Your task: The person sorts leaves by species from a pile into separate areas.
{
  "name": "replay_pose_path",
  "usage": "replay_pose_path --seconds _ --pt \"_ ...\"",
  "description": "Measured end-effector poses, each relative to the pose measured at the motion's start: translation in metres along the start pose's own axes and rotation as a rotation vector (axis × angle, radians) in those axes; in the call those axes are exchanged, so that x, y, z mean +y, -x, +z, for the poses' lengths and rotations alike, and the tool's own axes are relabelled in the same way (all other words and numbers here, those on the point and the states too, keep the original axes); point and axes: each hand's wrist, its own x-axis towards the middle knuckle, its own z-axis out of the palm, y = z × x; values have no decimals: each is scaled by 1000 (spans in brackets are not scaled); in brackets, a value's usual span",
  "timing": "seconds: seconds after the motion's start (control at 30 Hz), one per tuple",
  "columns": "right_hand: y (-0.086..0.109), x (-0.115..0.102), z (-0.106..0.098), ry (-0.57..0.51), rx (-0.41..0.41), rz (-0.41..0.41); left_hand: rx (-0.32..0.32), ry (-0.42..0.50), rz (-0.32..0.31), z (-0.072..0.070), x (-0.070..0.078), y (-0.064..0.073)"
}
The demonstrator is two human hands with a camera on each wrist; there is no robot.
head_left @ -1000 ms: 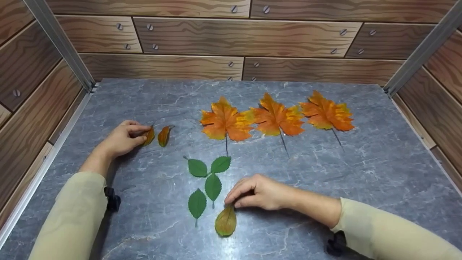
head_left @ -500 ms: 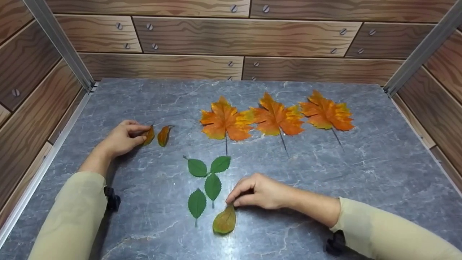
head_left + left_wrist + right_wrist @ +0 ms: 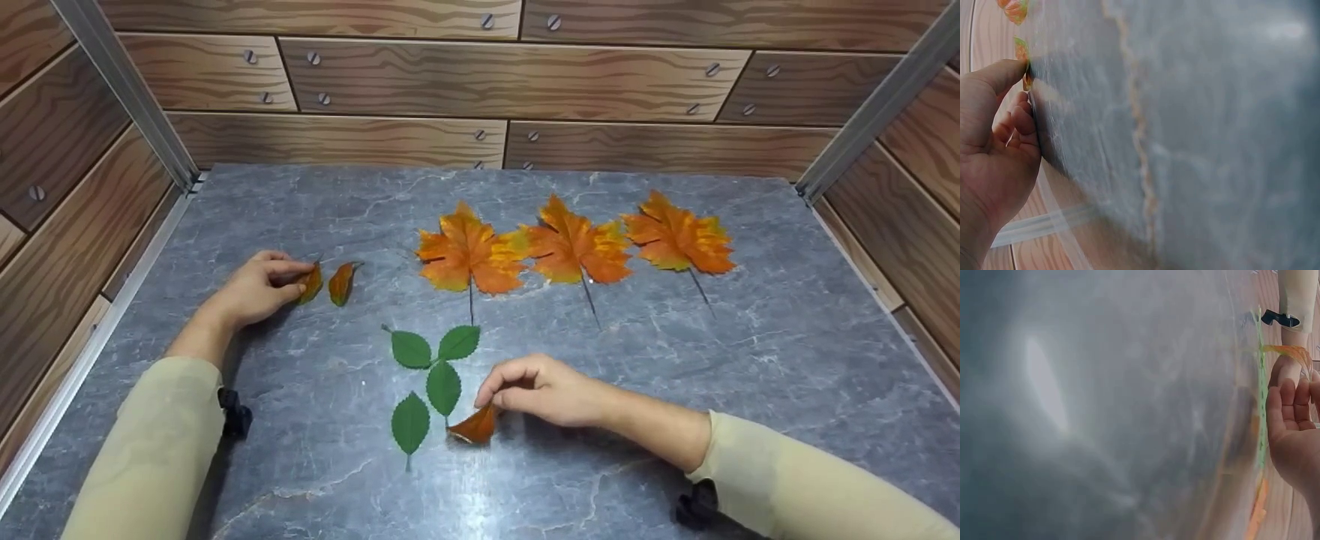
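Note:
My right hand [image 3: 551, 390] pinches a brown-orange leaf [image 3: 478, 427] by its stem end, with thumb and forefinger. This leaf is folded or seen edge-on, its tip close to the stem of a green serrated leaf [image 3: 443, 388]. In the right wrist view the held leaf [image 3: 1292, 352] arches up toward the fingertips. At the far left, my left hand [image 3: 259, 291] pinches the edge of a small green-and-orange leaf [image 3: 311, 285], low over the table. Just right of it lies a similar curled leaf [image 3: 342, 283].
Three orange maple leaves with stems, the leftmost maple leaf [image 3: 469, 251] included, lie in a row at the back. More green leaves, such as the lower green leaf [image 3: 410, 422], lie mid-table. Wood-patterned walls [image 3: 510, 79] border the grey marbled table [image 3: 750, 360].
The leaf in my right hand has turned from showing its flat face to its brown-orange side, and its free end has risen. That hand moved slightly up and right; my left hand stayed put.

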Motion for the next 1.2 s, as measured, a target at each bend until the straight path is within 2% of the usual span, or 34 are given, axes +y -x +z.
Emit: replay_pose_path --seconds 0.1,0.33,0.5,0.63,1.0,1.1,1.2 --pt "-3 -2 -1 -22 25 -18 4 3 -2 0 0 1" --pt "-9 -8 -3 -66 86 10 12 -5 3 -1 -1 1" --pt "-20 -15 -8 -36 143 -11 12 -5 9 -2 -3 1" --pt "-32 -21 -12 2 194 -22 10 -9 -1 -3 -2 0" --pt "-75 -25 -23 23 283 42 15 -4 10 0 0 1" --pt "-86 -24 -25 -3 299 47 11 1 5 0 0 0" --pt "-96 -24 -25 -79 310 72 13 2 5 0 0 -1"
